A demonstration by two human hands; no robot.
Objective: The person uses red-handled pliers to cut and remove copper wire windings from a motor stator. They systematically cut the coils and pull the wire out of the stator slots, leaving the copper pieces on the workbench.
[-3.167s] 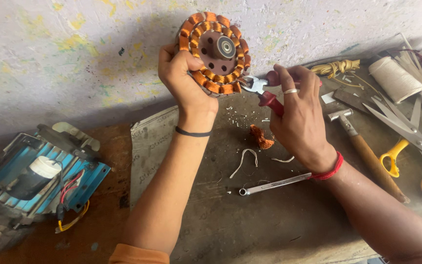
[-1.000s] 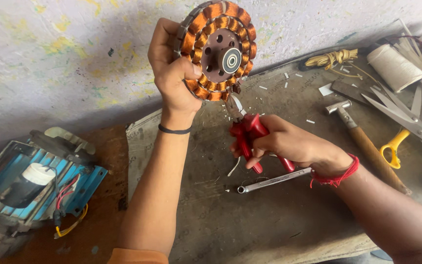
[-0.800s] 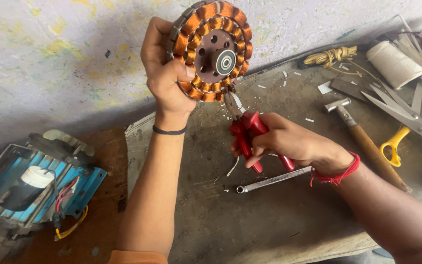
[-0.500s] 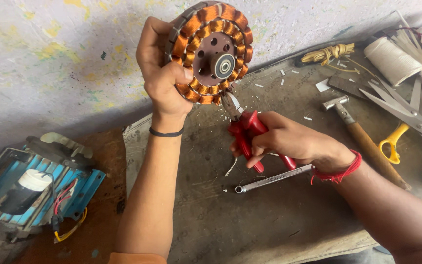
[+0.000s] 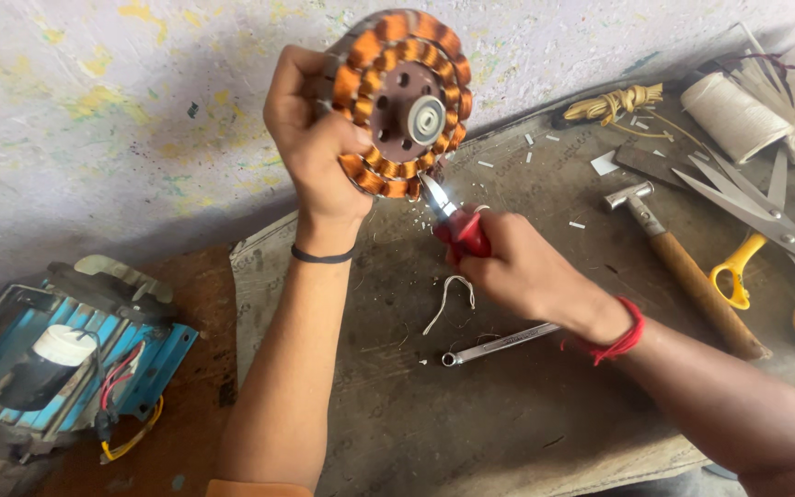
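My left hand [image 5: 315, 147] holds up a round motor stator [image 5: 404, 99] with orange copper coils and a metal hub in its middle. It grips the stator's left rim, above the bench. My right hand [image 5: 522, 271] is closed on red-handled pliers [image 5: 453, 221]. The pliers' metal tips touch the stator's lower edge. A black band sits on my left wrist and a red thread on my right wrist.
A grey board [image 5: 508, 405] covers the bench, with a spanner [image 5: 499, 345], a bent white wire piece [image 5: 448, 299], a wooden-handled hammer [image 5: 683, 267], yellow-handled scissors [image 5: 766, 239], a white thread spool [image 5: 733, 115] and a yellow cord bundle [image 5: 614, 101]. A blue motor housing [image 5: 57, 368] lies at left.
My left hand has turned the stator a little and raised it. The pliers in my right hand have moved up so their tips meet the stator's lower edge.
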